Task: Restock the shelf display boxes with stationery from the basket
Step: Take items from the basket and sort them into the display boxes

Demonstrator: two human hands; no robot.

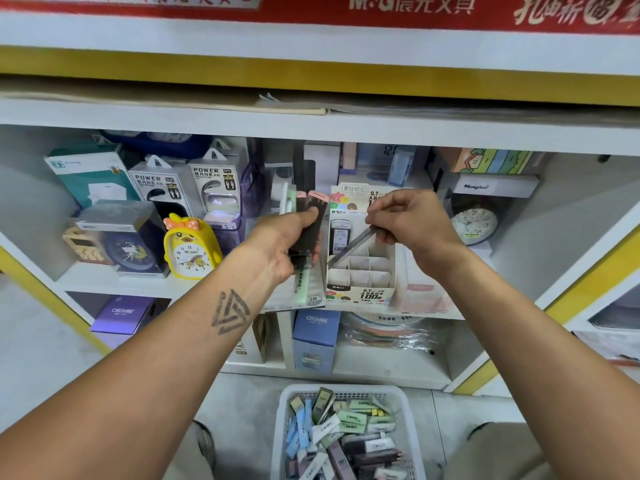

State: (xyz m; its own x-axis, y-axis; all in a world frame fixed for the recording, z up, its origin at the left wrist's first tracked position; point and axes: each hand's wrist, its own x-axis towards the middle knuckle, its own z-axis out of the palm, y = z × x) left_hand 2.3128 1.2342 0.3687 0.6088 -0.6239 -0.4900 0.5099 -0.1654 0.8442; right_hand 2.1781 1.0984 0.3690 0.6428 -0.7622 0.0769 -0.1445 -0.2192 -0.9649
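While left hand (291, 244) grips upright cases (309, 223) | right hand (408, 216) pinches slanted case (351, 245), low end toward display box (360, 271)

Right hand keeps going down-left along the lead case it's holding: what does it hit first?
Likely the divided display box: the lead case in the right hand already points into its empty compartments. Depth unclear.

A white shelf unit (311, 128) with yellow edging (311, 77) stands under a red banner (346, 12) on pale grey floor (34, 358), in even light.
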